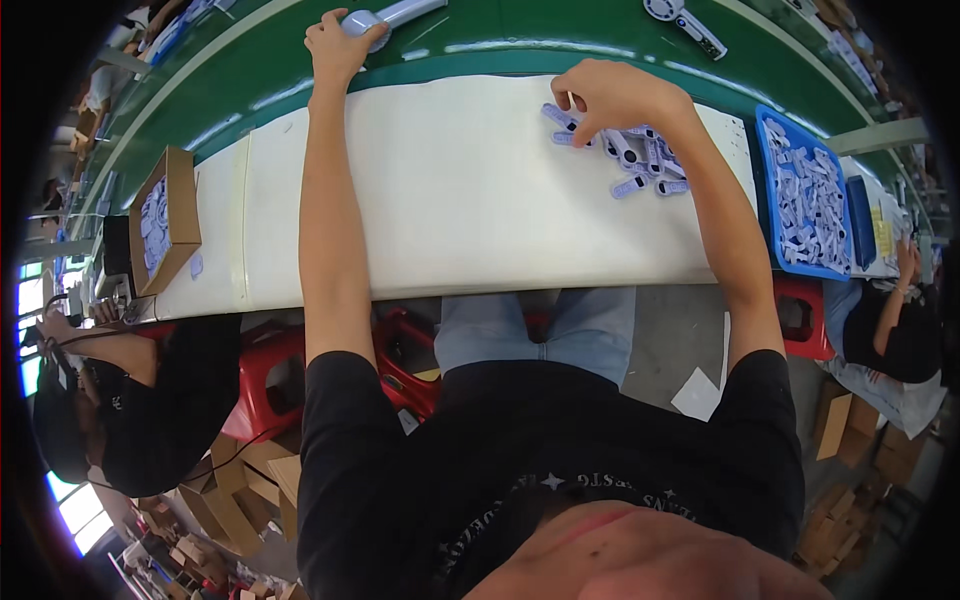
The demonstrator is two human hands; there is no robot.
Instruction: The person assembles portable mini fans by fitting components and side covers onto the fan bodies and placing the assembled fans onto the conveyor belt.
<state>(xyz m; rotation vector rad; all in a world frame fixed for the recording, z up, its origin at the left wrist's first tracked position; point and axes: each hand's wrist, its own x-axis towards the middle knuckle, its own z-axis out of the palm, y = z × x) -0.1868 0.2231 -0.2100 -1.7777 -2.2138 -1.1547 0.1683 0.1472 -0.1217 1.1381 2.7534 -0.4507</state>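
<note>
My left hand (342,48) reaches far over the green surface, its fingers and thumb closed round the rounded end of a pale, long-handled device (405,14). The device lies at the top edge, partly out of view. Over the right side of the white work table, my right hand (625,92) is curved, with thumb and forefinger apart. Below it lies a loose pile of small lavender strip-shaped parts (627,150) with dark spots. The thumb tip is beside one of these parts; whether it touches cannot be made out.
A blue tray (762,190) full of similar parts stands right of the white table (450,200). At the left is a cardboard box (182,220) of pale parts. Another round-headed device (690,28) lies on the green surface (540,25). People sit at either side.
</note>
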